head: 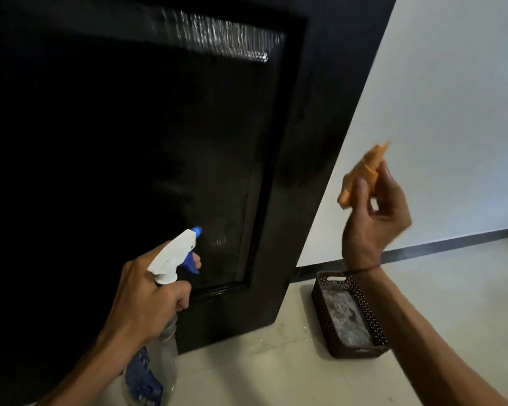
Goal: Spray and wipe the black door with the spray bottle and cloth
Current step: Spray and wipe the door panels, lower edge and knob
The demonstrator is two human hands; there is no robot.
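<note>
The black door [129, 127] fills the left and middle of the view, its recessed panel framed by a raised moulding. High on the panel a streaky wet patch [223, 36] catches the light, and a faint misted spot shows low on the panel, just ahead of the nozzle.

At the lower left, the left hand [147, 297] grips the neck of the spray bottle [165, 317] — its fingers [185, 294] are curled round the neck below the white head, and one fingertip rests on the blue trigger. The bottle is clear, with a blue label low on its body, and its blue nozzle points at the lower part of the door panel, close to it but not touching.

To the right of the door's edge, the right hand [376, 212] is raised in front of the white wall [452, 112], well apart from the door. It holds the orange cloth [364, 171] bunched between thumb and curled fingers; the cloth is blurred, and sticks up above the hand. A thin band circles the wrist.

Below that hand, a dark perforated basket [323, 303] sits on the pale floor [276, 370] — just beside the door's bottom corner, near the dark skirting at the foot of the wall. Something pale and crumpled lies inside it; what it is cannot be made out.
</note>
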